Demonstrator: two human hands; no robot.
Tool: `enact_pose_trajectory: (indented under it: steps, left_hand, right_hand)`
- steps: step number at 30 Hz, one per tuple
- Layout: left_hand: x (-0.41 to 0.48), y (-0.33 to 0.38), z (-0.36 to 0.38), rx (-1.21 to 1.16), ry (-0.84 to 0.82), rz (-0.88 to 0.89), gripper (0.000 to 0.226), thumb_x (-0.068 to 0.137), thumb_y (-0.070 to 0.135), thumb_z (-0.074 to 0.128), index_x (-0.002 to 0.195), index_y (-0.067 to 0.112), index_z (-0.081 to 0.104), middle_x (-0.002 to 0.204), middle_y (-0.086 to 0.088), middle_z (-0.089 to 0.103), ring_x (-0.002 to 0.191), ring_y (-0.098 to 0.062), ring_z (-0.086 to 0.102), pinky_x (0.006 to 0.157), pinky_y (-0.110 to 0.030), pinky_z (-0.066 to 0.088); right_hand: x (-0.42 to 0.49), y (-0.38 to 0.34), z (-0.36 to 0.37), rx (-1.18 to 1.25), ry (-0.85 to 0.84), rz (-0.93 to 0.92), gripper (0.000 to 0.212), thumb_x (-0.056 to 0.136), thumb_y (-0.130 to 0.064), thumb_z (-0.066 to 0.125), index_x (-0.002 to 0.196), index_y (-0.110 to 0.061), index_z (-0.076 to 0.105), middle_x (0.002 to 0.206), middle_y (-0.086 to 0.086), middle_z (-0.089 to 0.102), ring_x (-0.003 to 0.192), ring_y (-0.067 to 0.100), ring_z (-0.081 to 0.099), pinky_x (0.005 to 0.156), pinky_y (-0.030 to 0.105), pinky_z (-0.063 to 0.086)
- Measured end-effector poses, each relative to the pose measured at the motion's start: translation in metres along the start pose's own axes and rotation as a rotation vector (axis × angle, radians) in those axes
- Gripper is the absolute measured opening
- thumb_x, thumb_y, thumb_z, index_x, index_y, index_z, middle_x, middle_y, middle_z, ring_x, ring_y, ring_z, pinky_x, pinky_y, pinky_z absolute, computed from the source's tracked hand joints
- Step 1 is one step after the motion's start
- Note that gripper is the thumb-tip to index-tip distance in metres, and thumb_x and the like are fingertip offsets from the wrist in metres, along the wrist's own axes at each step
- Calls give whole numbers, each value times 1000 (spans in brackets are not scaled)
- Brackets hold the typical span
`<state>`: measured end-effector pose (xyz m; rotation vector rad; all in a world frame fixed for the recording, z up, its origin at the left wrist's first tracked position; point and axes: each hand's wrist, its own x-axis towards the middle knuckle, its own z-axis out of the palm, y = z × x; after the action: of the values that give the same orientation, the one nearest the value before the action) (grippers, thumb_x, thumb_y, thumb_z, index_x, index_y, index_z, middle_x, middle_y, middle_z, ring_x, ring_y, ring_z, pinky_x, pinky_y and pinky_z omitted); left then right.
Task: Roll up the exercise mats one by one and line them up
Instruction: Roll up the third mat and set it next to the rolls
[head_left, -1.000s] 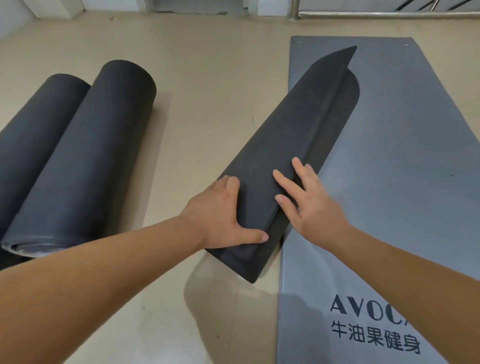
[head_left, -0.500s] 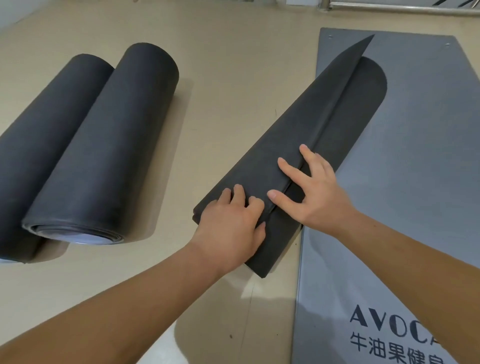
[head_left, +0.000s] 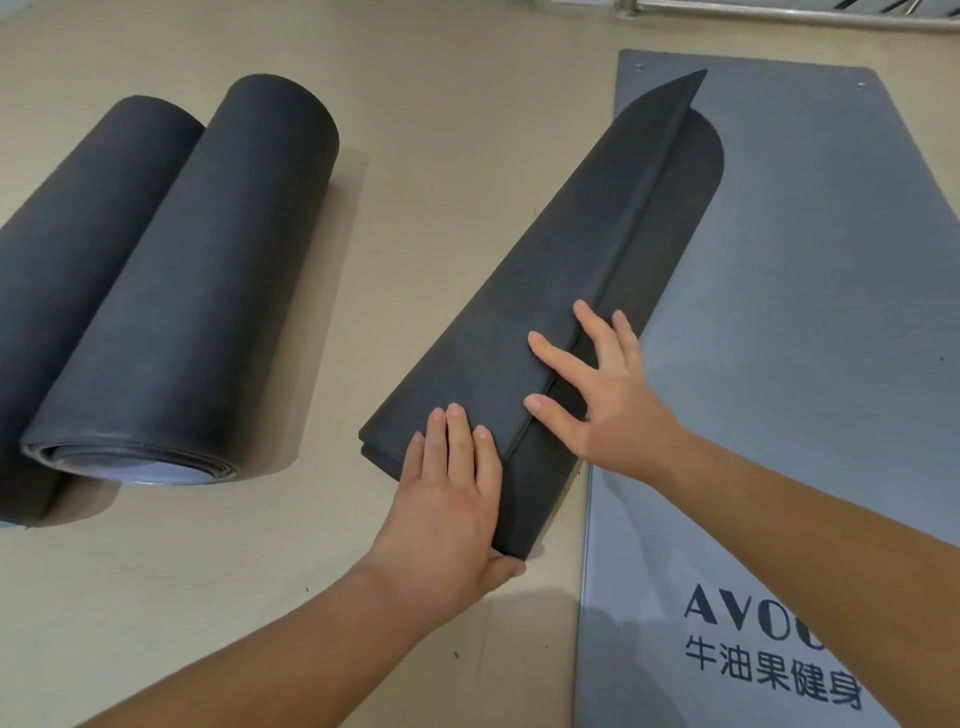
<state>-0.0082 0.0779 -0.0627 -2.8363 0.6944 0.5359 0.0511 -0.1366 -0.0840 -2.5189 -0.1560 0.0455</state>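
Note:
A dark grey mat (head_left: 561, 270), loosely rolled and flattened, lies diagonally in the middle, its far end resting on a flat lighter grey mat (head_left: 810, 322) at the right. My left hand (head_left: 447, 499) lies flat on the near end of the flattened roll, fingers straight, thumb under its near corner. My right hand (head_left: 602, 395) presses on the roll's loose flap edge with fingers spread. Two finished dark rolls lie side by side at the left: the nearer one (head_left: 192, 280) and another (head_left: 72, 249) beyond it.
The floor (head_left: 415, 130) is beige and smooth. The flat mat carries dark printed lettering (head_left: 763, 654) near its front end. A metal rail (head_left: 779, 13) runs along the top right edge.
The view has moved closer. My left hand has flattened out, its fingers straightening on the near end of the roll. My right hand stays on the flap edge.

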Motion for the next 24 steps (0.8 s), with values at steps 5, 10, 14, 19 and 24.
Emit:
enact_pose_trajectory:
  steps: [5, 10, 14, 19, 24]
  left_hand:
    - [6, -27, -11, -166, 52, -47, 137, 74, 96, 49, 164, 7, -3, 173, -22, -9, 161, -38, -6, 131, -49, 8]
    - [16, -53, -11, -314, 143, -122, 142, 65, 99, 53, 165, 9, 5, 174, -16, 2, 162, -31, 1, 131, -48, 12]
    - [15, -62, -13, -331, 234, -250, 144, 55, 102, 47, 160, 11, 12, 159, -6, 28, 147, -29, 28, 119, -49, 32]
    - [22, -72, -18, -384, 178, -300, 155, 52, 99, 58, 163, 10, -3, 164, -9, 18, 153, -32, 19, 120, -52, 33]
    - [30, -119, -27, -568, 231, -295, 119, 52, 86, 69, 148, 24, 32, 134, 6, 48, 120, -20, 51, 92, -40, 54]
  right_hand:
    - [9, -8, 0, -78, 95, -215, 54, 98, -54, 56, 149, -38, 54, 170, -3, 23, 160, 23, 4, 115, 40, 30]
    - [43, -40, 4, -104, 45, -163, 51, 96, -54, 50, 137, -29, 67, 163, -2, 40, 156, 18, 25, 113, 61, 41]
    - [79, -83, -1, -303, -146, -19, 48, 100, -48, 52, 147, -37, 55, 168, -10, 24, 158, 11, 9, 117, 59, 35]
    - [118, -118, 1, -368, -259, -34, 60, 97, -57, 53, 153, -37, 45, 171, -13, 13, 158, 8, 7, 119, 56, 34]
    - [97, -113, 5, -133, -35, -179, 71, 82, -72, 57, 144, -39, 58, 172, -4, 14, 160, 22, 3, 124, 59, 23]
